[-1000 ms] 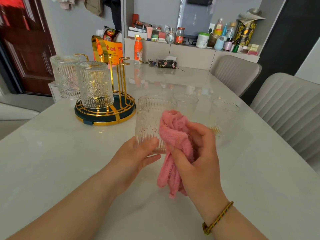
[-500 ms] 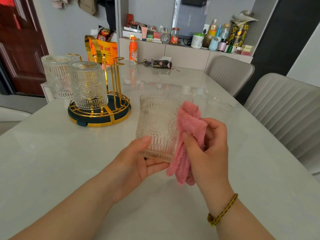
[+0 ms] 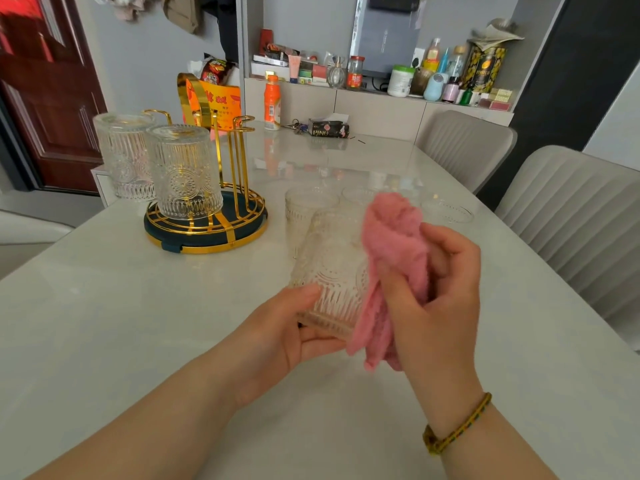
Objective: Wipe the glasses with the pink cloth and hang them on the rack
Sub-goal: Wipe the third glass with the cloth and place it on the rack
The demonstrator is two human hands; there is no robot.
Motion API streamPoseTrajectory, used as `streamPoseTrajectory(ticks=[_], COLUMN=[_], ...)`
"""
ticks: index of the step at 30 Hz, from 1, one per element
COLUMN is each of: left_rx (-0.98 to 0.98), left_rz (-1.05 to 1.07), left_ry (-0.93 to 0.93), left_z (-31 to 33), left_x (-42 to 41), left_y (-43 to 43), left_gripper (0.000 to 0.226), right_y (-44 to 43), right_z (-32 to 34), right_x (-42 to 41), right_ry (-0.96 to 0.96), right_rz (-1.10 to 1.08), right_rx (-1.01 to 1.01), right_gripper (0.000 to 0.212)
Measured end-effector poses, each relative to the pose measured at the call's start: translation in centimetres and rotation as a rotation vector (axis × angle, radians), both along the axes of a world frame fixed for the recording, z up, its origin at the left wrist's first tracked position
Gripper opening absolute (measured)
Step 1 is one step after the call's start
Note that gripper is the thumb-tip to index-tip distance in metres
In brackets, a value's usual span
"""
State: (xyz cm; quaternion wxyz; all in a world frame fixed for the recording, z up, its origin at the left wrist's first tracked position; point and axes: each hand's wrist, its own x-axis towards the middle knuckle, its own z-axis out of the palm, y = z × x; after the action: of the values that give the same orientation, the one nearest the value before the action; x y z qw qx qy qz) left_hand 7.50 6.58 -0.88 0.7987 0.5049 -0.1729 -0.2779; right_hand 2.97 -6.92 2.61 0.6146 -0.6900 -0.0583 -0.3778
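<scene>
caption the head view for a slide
Left hand holds a glass; right hand presses pink cloth against it, rack behind.

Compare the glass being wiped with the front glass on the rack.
The held glass is tilted, mouth upward and away from the person; the front rack glass stands upside down. The left hand grips the held glass; the front rack glass sits on the rack. The right hand presses the pink cloth against the held glass; no cloth touches the front rack glass. Both are clear, ribbed, with a round medallion.

Open tabletop (image 3: 104, 323) at left, free rack posts (image 3: 239, 161) beyond, standing glasses (image 3: 306, 211) close ahead
</scene>
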Motion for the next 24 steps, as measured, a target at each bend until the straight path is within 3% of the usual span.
streamPoseTrajectory(ticks=[6, 12, 15, 20, 24], left_rx=[-0.105, 0.122, 0.134, 0.134, 0.188], left_rz=[0.042, 0.051, 0.055, 0.131, 0.109], left_ry=[-0.002, -0.141, -0.156, -0.154, -0.184], left_z=[0.8, 1.7, 1.7, 1.6, 1.7], left_x=[0.7, 0.9, 0.8, 1.9, 2.1], left_y=[0.9, 2.2, 2.0, 2.9, 3.5], left_gripper=[0.064, 0.098, 0.102, 0.075, 0.093], right_y=[-0.5, -2.7, -2.9, -2.6, -2.5], right_z=[-0.6, 0.7, 1.1, 1.7, 2.4], right_x=[1.2, 1.2, 0.9, 0.4, 0.2], right_ry=[0.176, 0.129, 0.197, 0.245, 0.379], right_rz=[0.014, -0.126, -0.069, 0.111, 0.274], right_rx=[0.161, 0.258, 0.111, -0.138, -0.261], right_gripper=[0.03, 0.023, 0.024, 0.033, 0.033])
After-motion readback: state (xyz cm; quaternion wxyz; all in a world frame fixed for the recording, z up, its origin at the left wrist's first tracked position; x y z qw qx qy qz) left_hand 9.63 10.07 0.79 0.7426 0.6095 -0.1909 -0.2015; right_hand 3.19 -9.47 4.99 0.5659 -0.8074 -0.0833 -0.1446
